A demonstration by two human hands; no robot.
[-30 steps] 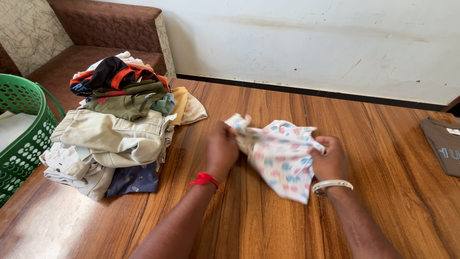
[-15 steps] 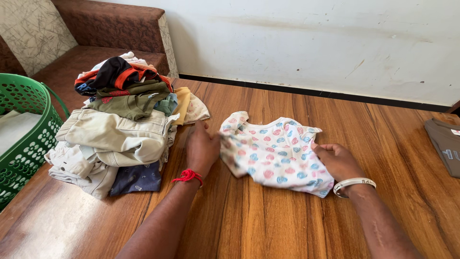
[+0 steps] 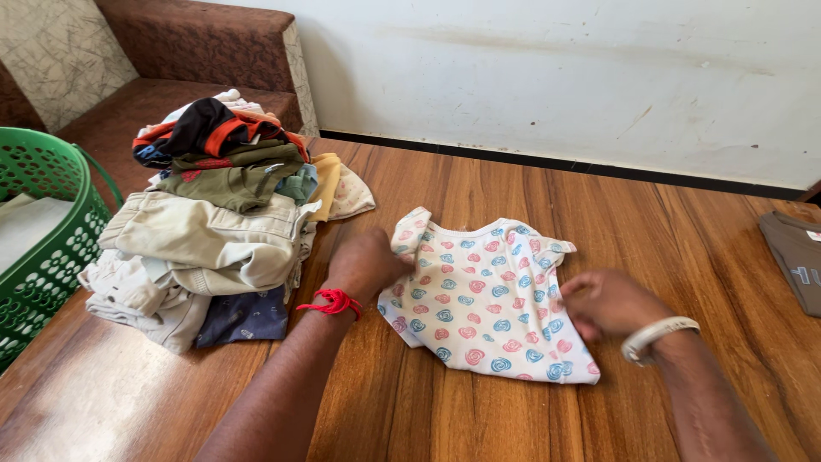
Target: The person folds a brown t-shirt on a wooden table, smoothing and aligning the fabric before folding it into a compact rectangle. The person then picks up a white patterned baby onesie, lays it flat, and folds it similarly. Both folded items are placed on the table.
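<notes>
Wooden table (image 3: 479,188), hands on baby shirt (image 3: 483,295)

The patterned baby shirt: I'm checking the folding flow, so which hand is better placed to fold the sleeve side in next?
Probably the left hand: it rests on the baby shirt at its sleeve edge, while the right hand sits on the opposite edge.

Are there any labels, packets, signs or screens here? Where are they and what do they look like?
No packets, signs or screens.
Grey-brown folded shirt, at the table's right edge: a small white tag at its top and pale blue printing on its front.
Small white top with pink and blue swirls, under both hands: no label shows.
Pile of folded clothes, on the left: no label shows.
</notes>
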